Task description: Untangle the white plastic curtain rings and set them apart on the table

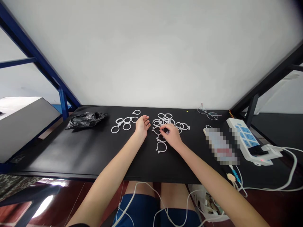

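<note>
Head camera, from the left: a pale box-like object (30,108) stands beside a slanting blue metal frame (44,60), and next comes a crumpled black plastic bag (86,121), lying on the black tabletop (71,148). To the right of the bag is a loose cluster of white rings (115,132), each with a small knob or clasp on its edge; some touch, and one lies a little apart toward the back wall. Just beside this cluster is the left hand (142,125), its grip loosely open, fingers half curled, palm turned toward the other hand. Farther right, the thumb and forefinger of the right hand (171,135) are pinched together on the edge of a white ring (153,130) at the near left side of a bigger, overlapping pile of rings (161,113). Two more rings lie nearer the person, partly below that hand, the nearest fully in sight. Beyond the pile sit a tiny yellow bit (187,111) and a pair of glasses (212,116). Toward the right end lie a flat, phone-like device (221,146), pixelated over, and a white power strip (257,160) with a black plug (255,150) in it; a white cable (293,167) runs off from there.
</note>
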### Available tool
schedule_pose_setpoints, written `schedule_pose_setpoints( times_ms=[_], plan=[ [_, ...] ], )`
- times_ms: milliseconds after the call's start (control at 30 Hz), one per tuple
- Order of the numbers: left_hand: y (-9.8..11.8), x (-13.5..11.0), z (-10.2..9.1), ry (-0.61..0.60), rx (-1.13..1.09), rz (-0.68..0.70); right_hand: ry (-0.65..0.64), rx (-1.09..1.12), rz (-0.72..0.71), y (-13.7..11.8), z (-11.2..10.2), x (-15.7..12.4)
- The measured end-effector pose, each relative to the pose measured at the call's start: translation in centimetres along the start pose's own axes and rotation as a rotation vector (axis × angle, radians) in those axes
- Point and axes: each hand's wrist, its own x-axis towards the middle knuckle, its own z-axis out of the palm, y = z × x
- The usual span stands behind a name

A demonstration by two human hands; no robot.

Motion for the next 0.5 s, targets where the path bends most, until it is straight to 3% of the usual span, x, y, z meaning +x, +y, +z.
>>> schedule_pose_setpoints(
  times_ms=[500],
  plan=[
    [-0.16,0.12,-0.01,-0.039,0.044,-0.033,0.058,0.066,-0.076,-0.27,0.03,0.02]
  ],
)
